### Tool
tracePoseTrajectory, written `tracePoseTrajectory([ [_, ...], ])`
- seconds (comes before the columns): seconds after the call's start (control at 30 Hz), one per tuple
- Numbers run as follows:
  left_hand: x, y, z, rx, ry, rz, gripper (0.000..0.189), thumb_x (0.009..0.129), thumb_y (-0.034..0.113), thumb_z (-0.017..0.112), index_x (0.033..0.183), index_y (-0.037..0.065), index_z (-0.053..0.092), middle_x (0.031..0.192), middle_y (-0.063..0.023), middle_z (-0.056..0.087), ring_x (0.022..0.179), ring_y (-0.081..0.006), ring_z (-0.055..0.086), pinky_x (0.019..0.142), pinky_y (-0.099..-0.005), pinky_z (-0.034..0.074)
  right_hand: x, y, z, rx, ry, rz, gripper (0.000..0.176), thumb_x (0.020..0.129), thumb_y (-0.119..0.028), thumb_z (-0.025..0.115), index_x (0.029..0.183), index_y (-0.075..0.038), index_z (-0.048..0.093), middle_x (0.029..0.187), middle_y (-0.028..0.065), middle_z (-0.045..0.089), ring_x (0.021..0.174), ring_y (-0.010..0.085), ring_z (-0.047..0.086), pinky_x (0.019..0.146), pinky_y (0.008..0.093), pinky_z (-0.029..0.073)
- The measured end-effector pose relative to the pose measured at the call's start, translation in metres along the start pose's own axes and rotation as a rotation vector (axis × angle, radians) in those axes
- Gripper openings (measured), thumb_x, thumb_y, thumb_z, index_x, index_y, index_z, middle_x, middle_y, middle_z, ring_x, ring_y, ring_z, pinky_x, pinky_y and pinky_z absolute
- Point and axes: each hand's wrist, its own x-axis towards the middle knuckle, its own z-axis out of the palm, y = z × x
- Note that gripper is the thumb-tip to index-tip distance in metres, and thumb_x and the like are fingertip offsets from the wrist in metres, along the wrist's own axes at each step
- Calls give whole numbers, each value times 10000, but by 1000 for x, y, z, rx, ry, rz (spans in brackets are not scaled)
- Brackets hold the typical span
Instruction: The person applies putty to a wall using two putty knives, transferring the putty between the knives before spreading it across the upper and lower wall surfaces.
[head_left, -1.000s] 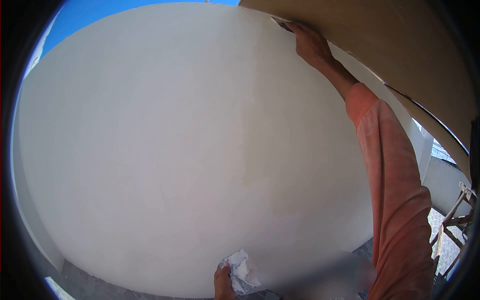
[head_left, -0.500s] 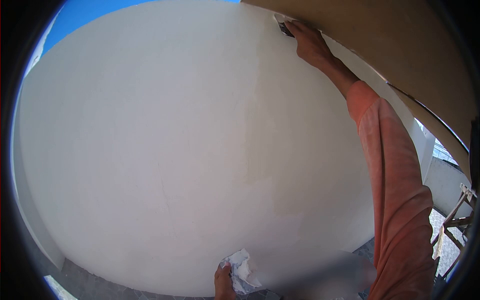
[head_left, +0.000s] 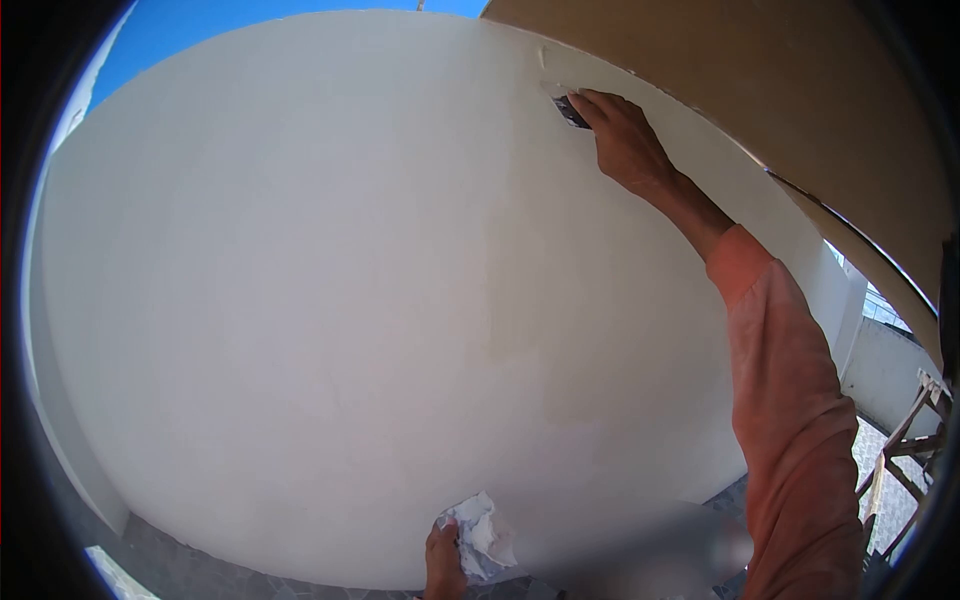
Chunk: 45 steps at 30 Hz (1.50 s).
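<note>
My right hand (head_left: 628, 142) is raised high and closed around a putty knife (head_left: 570, 110) with a dark grip. Its blade rests against the pale wall (head_left: 300, 270), just below the brown overhang. A short ridge of fresh filler (head_left: 543, 58) shows above the blade. Low in the view, my left hand (head_left: 444, 562) grips a small flat board (head_left: 462, 512), thumb on top. White putty (head_left: 486, 538) lies heaped on that board. A darker, damp-looking patch (head_left: 515, 290) runs down the wall below the knife.
The brown overhang (head_left: 760, 80) slopes across the upper right, close over my right arm. A wooden trestle-like frame (head_left: 905, 450) stands at the far right. Grey stone-patterned flooring (head_left: 200, 565) runs along the wall's foot. A blurred area covers the bottom centre-right.
My right hand and the putty knife have moved down the wall from the overhang's edge, leaving a ridge of filler above. The left hand with its board is nearly still.
</note>
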Motion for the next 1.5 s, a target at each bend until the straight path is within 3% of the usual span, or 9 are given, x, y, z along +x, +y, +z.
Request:
tracePoseTrajectory([
  [0.2, 0, 2, 5, 27, 45, -20, 332, 1011, 164, 413, 1247, -38, 529, 1153, -143, 643, 1029, -263, 653, 918, -387, 523, 53, 21, 6, -102, 117, -10, 489, 838, 75, 486, 1313, -28, 545, 1234, 116, 579, 1113, 308, 559, 951, 464, 439],
  [0.43, -3, 4, 6, 34, 37, -14, 334, 1014, 156, 407, 1269, -34, 510, 1162, -140, 640, 1042, -264, 650, 929, -384, 517, 66, 22, 9, -87, -114, 170, 595, 826, 139, 400, 1382, -47, 499, 1396, 137, 510, 1277, 339, 479, 1087, 432, 396],
  [0.63, -6, 5, 5, 31, 13, -29, 329, 1021, 165, 408, 1258, -34, 520, 1150, -141, 645, 1032, -258, 654, 917, -379, 527, 36, 15, 14, -83, -76, 67, 539, 827, 90, 469, 1349, -29, 519, 1333, 126, 543, 1253, 288, 486, 1019, 435, 405],
  [0.77, -5, 4, 7, 41, 41, -13, 333, 1023, 166, 409, 1261, -39, 519, 1143, -142, 648, 1032, -260, 653, 920, -381, 526, 11, 2, -7, 5, -152, -71, 554, 839, 108, 445, 1371, -35, 505, 1374, 123, 526, 1264, 278, 491, 1055, 410, 401],
  [0.87, -4, 2, 6, 28, 43, -13, 336, 1021, 163, 413, 1267, -42, 515, 1150, -146, 645, 1038, -261, 650, 927, -384, 521, 11, -3, -18, 80, -93, -60, 523, 855, 98, 431, 1356, -29, 515, 1359, 119, 538, 1258, 279, 499, 1070, 408, 396],
  [1.03, -1, -1, 1, 12, -27, 6, 340, 1020, 161, 410, 1268, -47, 514, 1164, -153, 638, 1045, -261, 647, 931, -385, 517, 39, 24, -7, 0, -18, 156, 518, 851, 92, 431, 1348, -26, 516, 1383, 126, 516, 1265, 315, 487, 1080, 438, 382],
  [1.13, 1, -4, -1, 30, 35, 5, 344, 1020, 163, 406, 1268, -51, 511, 1164, -154, 637, 1044, -261, 646, 930, -382, 517, 49, 27, 2, -48, -3, 81, 545, 859, 115, 389, 1378, -28, 477, 1368, 167, 526, 1227, 373, 510, 1054, 427, 424],
  [1.43, 0, 1, -1, 61, 1, 0, 345, 1020, 162, 402, 1285, -33, 505, 1168, -149, 638, 1042, -258, 648, 932, -378, 516, 79, 20, 21, -68, -22, 120, 554, 842, 115, 393, 1371, -22, 489, 1365, 169, 528, 1260, 358, 484, 1067, 432, 403],
  [1.5, 0, 1, -1, 45, -1, 0, 342, 1019, 161, 403, 1284, -30, 505, 1167, -146, 640, 1041, -257, 649, 929, -380, 518, 82, 23, 27, -77, 22, 76, 485, 856, 65, 445, 1328, -18, 520, 1322, 139, 546, 1212, 344, 507, 1015, 466, 415],
])
